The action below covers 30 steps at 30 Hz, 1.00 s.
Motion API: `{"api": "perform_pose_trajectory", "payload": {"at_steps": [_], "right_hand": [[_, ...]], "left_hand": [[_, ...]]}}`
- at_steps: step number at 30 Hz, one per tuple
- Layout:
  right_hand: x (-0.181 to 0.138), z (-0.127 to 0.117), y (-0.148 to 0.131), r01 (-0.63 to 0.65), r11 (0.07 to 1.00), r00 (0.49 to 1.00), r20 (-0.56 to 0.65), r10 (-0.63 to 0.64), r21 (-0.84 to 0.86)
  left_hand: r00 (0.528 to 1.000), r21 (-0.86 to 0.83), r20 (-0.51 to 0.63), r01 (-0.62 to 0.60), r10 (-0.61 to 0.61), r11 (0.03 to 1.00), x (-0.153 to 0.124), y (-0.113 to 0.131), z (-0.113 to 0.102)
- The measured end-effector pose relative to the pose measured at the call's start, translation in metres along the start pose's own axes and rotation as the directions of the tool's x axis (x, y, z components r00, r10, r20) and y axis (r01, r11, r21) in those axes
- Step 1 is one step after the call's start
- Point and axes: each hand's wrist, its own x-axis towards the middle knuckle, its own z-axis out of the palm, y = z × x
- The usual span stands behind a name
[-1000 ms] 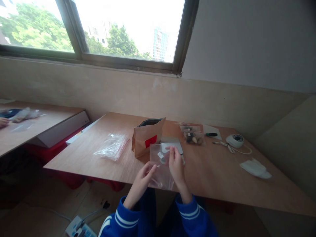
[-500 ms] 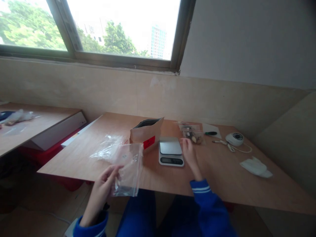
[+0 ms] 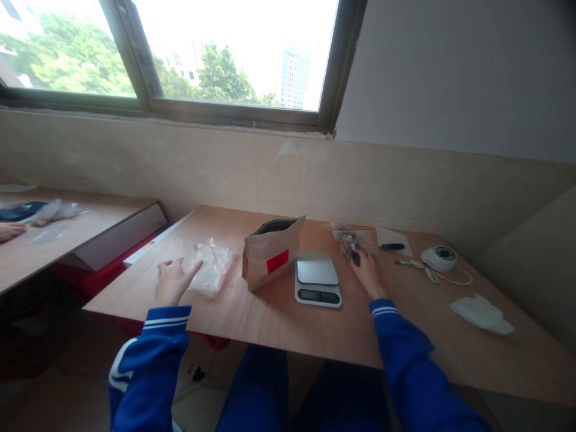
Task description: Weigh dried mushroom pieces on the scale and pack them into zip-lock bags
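My left hand hovers open, its fingers apart, just left of a heap of clear zip bags on the table. On the right, my right hand has its fingers curled on a filled zip bag with dark pieces inside; the fingertips are partly hidden. Between my hands stands a brown kraft paper pouch with a red label, its top gaping. Close beside the pouch is a white kitchen scale, its metal plate bare.
Behind my right hand a green-handled screwdriver lies on white paper. Farther right are a white dome camera with its cable and a crumpled white cloth or bag. Another person's hand shows at the neighbouring table.
My left hand has let go of the empty zip bag, which now lies on the heap, and has moved up and left. My right hand has reached forward onto the filled bag.
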Motion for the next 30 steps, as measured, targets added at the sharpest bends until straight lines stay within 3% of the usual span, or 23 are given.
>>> {"api": "perform_pose_trajectory", "payload": {"at_steps": [5,9,11,13,15,18,20,21,22,24,26,27,28,29,30], "right_hand": [[-0.008,-0.029,0.016,-0.020,0.991,0.999,-0.044,0.026,0.130],[-0.023,-0.063,0.018,-0.049,0.921,0.958,-0.242,0.153,0.386],[-0.033,-0.082,0.012,-0.046,0.873,0.919,-0.321,0.227,0.486],[-0.046,-0.099,0.002,-0.072,0.814,0.876,-0.353,0.328,0.577],[-0.063,-0.112,-0.011,-0.112,0.730,0.829,-0.342,0.442,0.674],[-0.093,-0.121,-0.032,-0.173,0.555,0.760,-0.249,0.601,0.813],[-0.112,-0.121,-0.044,-0.209,0.389,0.718,-0.129,0.684,0.897],[-0.120,-0.120,-0.050,-0.224,0.303,0.701,-0.063,0.710,0.926],[-0.127,-0.119,-0.055,-0.237,0.229,0.686,-0.004,0.727,0.944],[-0.136,-0.117,-0.065,-0.261,0.126,0.661,0.082,0.746,0.957],[-0.141,-0.114,-0.077,-0.283,0.073,0.674,0.144,0.725,0.956],[-0.141,-0.112,-0.084,-0.299,0.059,0.699,0.177,0.693,0.952],[-0.142,-0.111,-0.091,-0.318,0.052,0.736,0.212,0.643,0.946],[-0.142,-0.109,-0.099,-0.339,0.056,0.778,0.246,0.578,0.939],[-0.143,-0.107,-0.107,-0.355,0.069,0.818,0.274,0.506,0.932]], "left_hand": [[0.990,-0.041,0.084,-0.110,0.113,0.993,0.017,-0.023,0.010],[0.970,0.114,0.176,-0.189,0.167,0.975,0.021,-0.023,-0.002],[0.984,0.203,0.097,-0.166,0.149,0.965,0.015,-0.014,-0.007],[0.978,0.215,-0.033,-0.196,0.207,0.957,0.007,-0.002,-0.006],[0.957,0.173,-0.019,-0.283,0.290,0.943,-0.003,0.009,0.001],[0.920,0.125,0.244,-0.343,0.307,0.931,-0.014,0.020,0.019],[0.924,0.133,0.241,-0.335,0.298,0.933,-0.023,0.023,0.028],[0.938,0.130,0.176,-0.322,0.298,0.938,-0.028,0.025,0.030],[0.949,0.093,0.059,-0.315,0.311,0.944,-0.036,0.027,0.030],[0.926,-0.081,-0.168,-0.355,0.338,0.931,-0.057,0.036,0.025],[0.919,-0.342,-0.275,-0.369,0.283,0.864,-0.089,0.051,0.017],[0.932,-0.481,-0.245,-0.356,0.267,0.801,-0.108,0.061,0.014],[0.949,-0.617,-0.132,-0.303,0.285,0.726,-0.127,0.072,0.013],[0.934,-0.738,0.021,-0.226,0.357,0.636,-0.146,0.083,0.012],[0.880,-0.811,0.167,-0.134,0.444,0.570,-0.164,0.093,0.014]]}}
